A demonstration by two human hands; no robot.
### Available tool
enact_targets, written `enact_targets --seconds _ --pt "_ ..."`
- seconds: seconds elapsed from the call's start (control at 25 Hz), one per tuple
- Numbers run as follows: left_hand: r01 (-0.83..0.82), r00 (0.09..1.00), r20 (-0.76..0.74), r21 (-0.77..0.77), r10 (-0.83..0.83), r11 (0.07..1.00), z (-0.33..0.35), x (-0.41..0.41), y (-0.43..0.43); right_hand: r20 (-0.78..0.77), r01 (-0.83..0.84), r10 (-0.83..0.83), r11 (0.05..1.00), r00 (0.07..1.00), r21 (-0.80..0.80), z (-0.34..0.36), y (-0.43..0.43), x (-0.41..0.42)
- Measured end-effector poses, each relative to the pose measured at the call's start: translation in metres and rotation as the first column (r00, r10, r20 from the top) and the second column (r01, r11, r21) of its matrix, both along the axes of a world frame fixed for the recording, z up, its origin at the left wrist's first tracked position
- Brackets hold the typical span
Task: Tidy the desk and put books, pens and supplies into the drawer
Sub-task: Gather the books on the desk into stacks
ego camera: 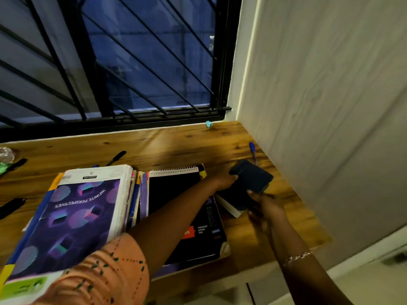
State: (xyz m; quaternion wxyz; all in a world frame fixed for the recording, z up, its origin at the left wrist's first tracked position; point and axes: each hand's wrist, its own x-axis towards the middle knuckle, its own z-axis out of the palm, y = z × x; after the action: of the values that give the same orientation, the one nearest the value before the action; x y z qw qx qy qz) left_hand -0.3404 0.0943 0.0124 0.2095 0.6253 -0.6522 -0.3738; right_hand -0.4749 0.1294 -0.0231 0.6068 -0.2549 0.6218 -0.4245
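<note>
Just right of the spiral notebook (174, 188), both hands meet on a small dark book (251, 176). The left hand (224, 181) grips the edge facing the notebook and the right hand (264, 205) pinches its near end. It is lifted above another small book (231, 208). Beyond it lies a blue pen (252, 150). Left of the notebook lies a purple book (83, 216), and a black pen (116, 157) lies beyond that on the desk (176, 146).

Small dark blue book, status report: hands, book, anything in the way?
Both gripping: left hand and right hand on the small dark blue book. Held tilted over the desk. Behind it lies a blue pen.
</note>
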Motion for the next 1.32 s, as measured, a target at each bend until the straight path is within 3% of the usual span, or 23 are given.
enact_targets --seconds 0.24,0.52,0.68,0.92,1.16,1.24,1.32 --pt "-0.107 0.968 -0.219 0.076 0.121 0.991 -0.009 -0.003 -0.012 0.261 0.041 -0.050 0.998 0.964 0.040 0.009 -0.017 0.002" --pt "-0.194 0.904 -0.362 0.125 0.227 0.973 -0.001 0.003 -0.006 0.081 0.006 0.005 0.991 0.997 -0.130 0.033 -0.026 0.008" --pt "-0.246 0.876 -0.395 0.124 0.275 0.961 0.035 0.033 0.019 0.023 -0.157 0.170 0.947 0.985 -0.281 0.076 -0.015 0.016" --pt "-0.413 0.853 -0.292 0.127 0.432 0.902 0.052 0.099 0.081 0.244 -0.420 0.417 0.907 0.875 -0.045 0.067 0.012 0.073" --pt "-0.568 0.785 -0.160 0.198 0.598 0.799 0.018 0.125 0.116 0.304 -0.574 0.555 0.818 0.775 -0.031 0.027 0.025 0.100" --pt "-0.589 0.792 -0.115 0.118 0.600 0.800 0.008 0.125 0.119 0.268 -0.552 0.550 0.831 0.791 -0.073 0.018 0.024 0.101" --pt "-0.591 0.804 -0.051 0.044 0.593 0.805 0.003 0.125 0.123 0.098 -0.506 0.517 0.854 0.850 -0.120 0.011 0.024 0.104"
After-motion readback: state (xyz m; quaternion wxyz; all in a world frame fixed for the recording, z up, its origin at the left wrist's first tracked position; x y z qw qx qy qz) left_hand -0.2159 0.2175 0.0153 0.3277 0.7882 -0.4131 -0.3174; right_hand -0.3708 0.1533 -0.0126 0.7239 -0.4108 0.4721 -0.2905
